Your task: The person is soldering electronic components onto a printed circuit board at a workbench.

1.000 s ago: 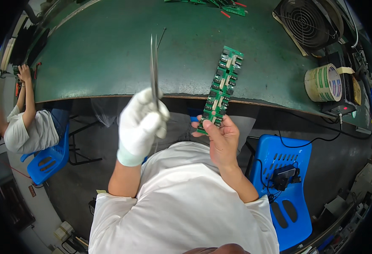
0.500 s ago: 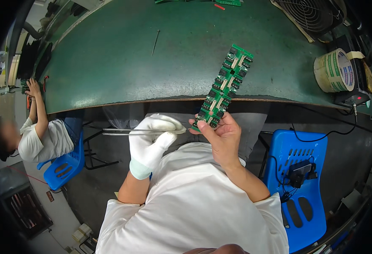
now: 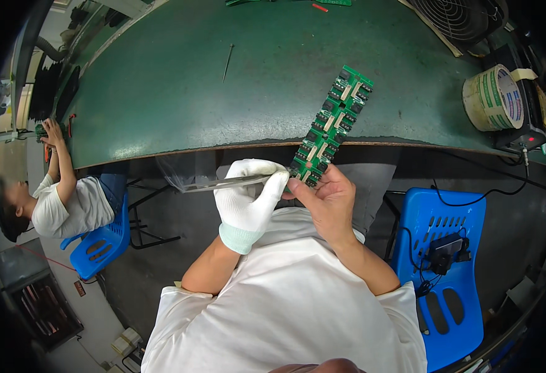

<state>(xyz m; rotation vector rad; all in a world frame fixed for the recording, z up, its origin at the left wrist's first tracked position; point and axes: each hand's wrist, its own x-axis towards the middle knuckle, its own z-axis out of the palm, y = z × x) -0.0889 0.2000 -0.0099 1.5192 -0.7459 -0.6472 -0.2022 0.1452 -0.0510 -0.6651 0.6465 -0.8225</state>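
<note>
The bare right hand (image 3: 329,202) pinches the lower end of a green circuit board (image 3: 330,126); beside it, the gloved left hand (image 3: 248,199) grips tweezers (image 3: 223,184) pointing outward, below the table edge (image 3: 180,151).

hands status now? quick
Left hand: gloved, closed on tweezers.
Right hand: bare, holding circuit board by its lower end.

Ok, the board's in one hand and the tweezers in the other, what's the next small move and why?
Probably swing the tweezers round so the tips face the board. The gloved left hand grips them sideways, tips pointing left, away from it. The bare right hand pinches the board's near end, tilted up over the bench edge, so its parts are already presented.
</note>
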